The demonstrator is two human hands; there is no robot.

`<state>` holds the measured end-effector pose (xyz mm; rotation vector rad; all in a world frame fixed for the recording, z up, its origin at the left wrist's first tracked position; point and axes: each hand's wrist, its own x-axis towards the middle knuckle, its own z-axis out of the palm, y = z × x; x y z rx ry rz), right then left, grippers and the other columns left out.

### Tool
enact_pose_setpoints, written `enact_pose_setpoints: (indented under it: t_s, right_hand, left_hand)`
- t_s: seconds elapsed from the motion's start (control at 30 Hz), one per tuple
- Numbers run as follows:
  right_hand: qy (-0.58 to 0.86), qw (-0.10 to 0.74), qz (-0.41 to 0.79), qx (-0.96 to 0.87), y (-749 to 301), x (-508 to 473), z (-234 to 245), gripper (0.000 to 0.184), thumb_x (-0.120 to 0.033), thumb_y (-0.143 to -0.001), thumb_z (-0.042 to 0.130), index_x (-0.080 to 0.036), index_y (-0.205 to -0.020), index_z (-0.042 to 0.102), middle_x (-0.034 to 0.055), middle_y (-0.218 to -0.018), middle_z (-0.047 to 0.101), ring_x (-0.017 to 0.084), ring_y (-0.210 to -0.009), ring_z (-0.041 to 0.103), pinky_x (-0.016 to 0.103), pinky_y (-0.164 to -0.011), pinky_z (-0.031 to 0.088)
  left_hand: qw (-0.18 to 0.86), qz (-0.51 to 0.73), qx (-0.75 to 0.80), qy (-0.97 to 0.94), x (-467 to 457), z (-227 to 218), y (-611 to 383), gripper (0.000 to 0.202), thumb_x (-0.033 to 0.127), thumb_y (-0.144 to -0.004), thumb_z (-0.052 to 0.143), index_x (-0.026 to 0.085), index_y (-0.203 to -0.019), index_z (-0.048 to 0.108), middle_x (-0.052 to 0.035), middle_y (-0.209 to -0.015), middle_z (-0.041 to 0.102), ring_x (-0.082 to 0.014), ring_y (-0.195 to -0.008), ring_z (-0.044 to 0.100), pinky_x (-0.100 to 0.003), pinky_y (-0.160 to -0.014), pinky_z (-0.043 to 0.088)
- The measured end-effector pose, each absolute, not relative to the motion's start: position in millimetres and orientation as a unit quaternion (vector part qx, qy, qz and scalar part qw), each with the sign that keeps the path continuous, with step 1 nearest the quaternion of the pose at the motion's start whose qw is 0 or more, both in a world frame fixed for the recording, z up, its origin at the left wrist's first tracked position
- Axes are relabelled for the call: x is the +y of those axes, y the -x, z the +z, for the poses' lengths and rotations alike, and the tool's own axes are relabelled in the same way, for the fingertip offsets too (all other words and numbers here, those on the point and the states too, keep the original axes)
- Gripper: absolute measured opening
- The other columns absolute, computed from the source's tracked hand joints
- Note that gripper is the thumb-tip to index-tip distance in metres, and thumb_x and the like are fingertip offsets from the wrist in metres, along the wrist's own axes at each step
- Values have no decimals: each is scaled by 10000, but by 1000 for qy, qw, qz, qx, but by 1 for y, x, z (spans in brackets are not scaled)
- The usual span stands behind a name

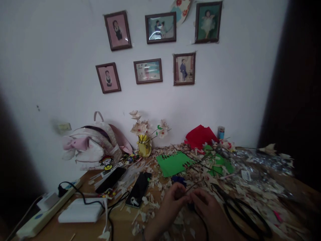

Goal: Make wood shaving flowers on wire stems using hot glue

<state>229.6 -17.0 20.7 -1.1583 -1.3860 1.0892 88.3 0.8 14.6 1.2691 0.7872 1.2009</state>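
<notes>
My left hand (173, 202) and my right hand (205, 201) meet low in the picture, over a wooden table (120, 222) strewn with paper scraps. The fingertips of both are pinched together around a thin dark wire stem (192, 187) that rises between them. A small dark blue object (178, 179) lies just beyond my left hand. What else the fingers grip is too dim to make out.
Two dark phones (139, 192) (110, 179), a white box (81, 211) and a power strip (42, 214) with cables lie at left. A yellow vase of paper flowers (144, 147), a backpack (92, 144), green paper (174, 163), red paper (200, 135), a black loop (245, 214) lie around.
</notes>
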Motion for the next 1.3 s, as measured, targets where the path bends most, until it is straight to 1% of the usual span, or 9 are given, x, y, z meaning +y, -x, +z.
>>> enact_pose_setpoints:
  t_s: [0.17,0.33,0.47,0.63,0.77,0.9,1.03,1.17,1.3]
  right_hand:
    - [485,489,438,-577,-229,-17,18,302,-493,-710,561,-194,-689,600,-8,-644,564,168,-631,515,265,-596,407]
    - [485,488,444,-574,-225,-19,19,298,-500,-722,560,-207,-705,610,1,-675,601,186,-672,546,269,-618,433]
    - [484,495,441,-571,-225,-22,27,296,-497,-707,559,-207,-680,610,10,-665,605,192,-661,549,278,-624,437]
    - [477,493,460,-564,-225,-23,35,293,-495,-668,577,-210,-596,575,-20,-558,526,158,-548,481,265,-535,392]
    - [476,500,466,-553,-226,-20,30,271,-475,-654,603,-209,-604,579,-32,-552,505,155,-554,487,260,-540,391]
    - [472,500,470,-553,-227,-19,28,277,-474,-664,605,-202,-616,587,-23,-577,534,158,-573,497,259,-540,392]
    - [472,496,477,-551,-227,-19,30,281,-478,-675,602,-199,-641,588,-28,-571,521,147,-547,477,254,-513,374]
    - [475,490,460,-568,-228,-18,27,263,-458,-698,588,-200,-647,591,-20,-596,541,155,-582,499,256,-545,388]
    - [469,487,453,-581,-229,-16,20,240,-436,-707,590,-210,-626,584,-22,-592,548,160,-588,512,260,-555,393]
  left_hand:
    - [613,520,347,-483,3,18,-90,413,395,-449,813,173,-624,511,55,-580,482,-93,-562,395,-224,-556,273]
    - [631,526,360,-442,2,14,-90,427,440,-489,793,172,-652,503,81,-555,436,-59,-490,312,-213,-492,189]
    - [627,532,362,-439,-1,17,-91,438,452,-491,793,173,-654,498,89,-539,414,-53,-480,294,-209,-469,168]
    - [635,523,363,-438,-4,20,-92,386,433,-544,766,166,-634,503,94,-507,398,-38,-428,233,-225,-441,115]
    - [623,519,389,-436,-1,15,-92,371,427,-526,768,161,-623,529,100,-461,389,-32,-393,223,-230,-442,100]
    - [627,514,403,-425,3,11,-91,384,438,-492,774,158,-618,543,88,-459,419,-35,-389,247,-233,-447,107]
    - [617,536,387,-428,3,15,-93,410,426,-456,795,170,-584,501,86,-496,416,-43,-429,280,-226,-448,132]
    - [614,536,374,-442,2,16,-95,423,447,-479,788,169,-618,501,68,-540,456,-52,-463,312,-215,-449,161]
    - [611,563,337,-442,3,11,-96,495,426,-485,804,205,-636,387,95,-516,419,-53,-460,304,-196,-459,183]
